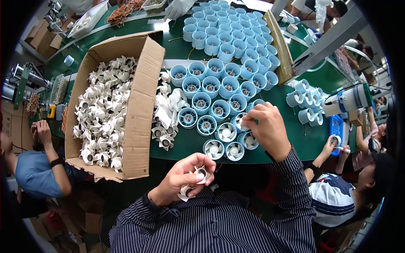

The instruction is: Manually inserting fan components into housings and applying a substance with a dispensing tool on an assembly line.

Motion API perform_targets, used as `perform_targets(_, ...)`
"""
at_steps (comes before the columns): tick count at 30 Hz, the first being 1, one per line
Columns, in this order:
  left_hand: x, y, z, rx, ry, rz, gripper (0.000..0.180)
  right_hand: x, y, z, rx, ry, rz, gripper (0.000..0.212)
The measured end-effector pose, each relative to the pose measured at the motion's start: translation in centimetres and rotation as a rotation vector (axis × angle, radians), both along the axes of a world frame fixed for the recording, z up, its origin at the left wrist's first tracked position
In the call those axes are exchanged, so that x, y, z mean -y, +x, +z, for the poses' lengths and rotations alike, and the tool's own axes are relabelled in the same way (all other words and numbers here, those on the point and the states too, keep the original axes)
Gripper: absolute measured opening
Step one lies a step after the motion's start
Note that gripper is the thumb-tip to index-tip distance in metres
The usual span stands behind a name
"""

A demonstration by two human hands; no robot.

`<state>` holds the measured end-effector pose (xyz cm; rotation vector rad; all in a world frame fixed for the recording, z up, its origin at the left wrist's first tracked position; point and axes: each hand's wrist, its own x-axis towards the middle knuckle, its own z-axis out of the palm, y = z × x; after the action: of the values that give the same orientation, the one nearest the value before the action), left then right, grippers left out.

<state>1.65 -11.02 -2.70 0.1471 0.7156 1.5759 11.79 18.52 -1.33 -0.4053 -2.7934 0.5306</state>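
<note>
"Where are the parts, please?"

"The blue cups (pixel 201 102) stand in close rows on the green table (pixel 291 145). Loose white fans (pixel 105 105) fill the box (pixel 143 114) at the left. Four cups near the table edge show a fan inside."

"And the hands?"

"The left hand (pixel 179 181) is closed around two fans: one under the thumb, the other lower, by the fingers. The right hand (pixel 265 126) is narrow, with thumb and fingertips together at a fan in a front cup. Whether they pinch it or only press it, I cannot tell."

"How is this done well?"

"In my judgement, the fan should be straight over the centre of the cup, and the push should come on the hub, not on the blades, which could bend. After that, it is good to check that the fan is level and its blades do not rub the wall."

"And the left hand?"

"It should hold its two fans lightly, so that the blades are not squeezed together."
</note>
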Motion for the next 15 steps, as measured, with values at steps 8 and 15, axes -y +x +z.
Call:
perform_targets(8,-1.2,-0.1,0.2,-0.504,0.161,0.028,0.064,0.5,0.1,0.9,-0.021,0.149,0.034,0.014)
perform_targets(15,-2.4,0.0,1.9,-0.44,0.103,0.099,0.06,7.0,3.8,5.9,-0.179,-0.243,0.253,0.023)
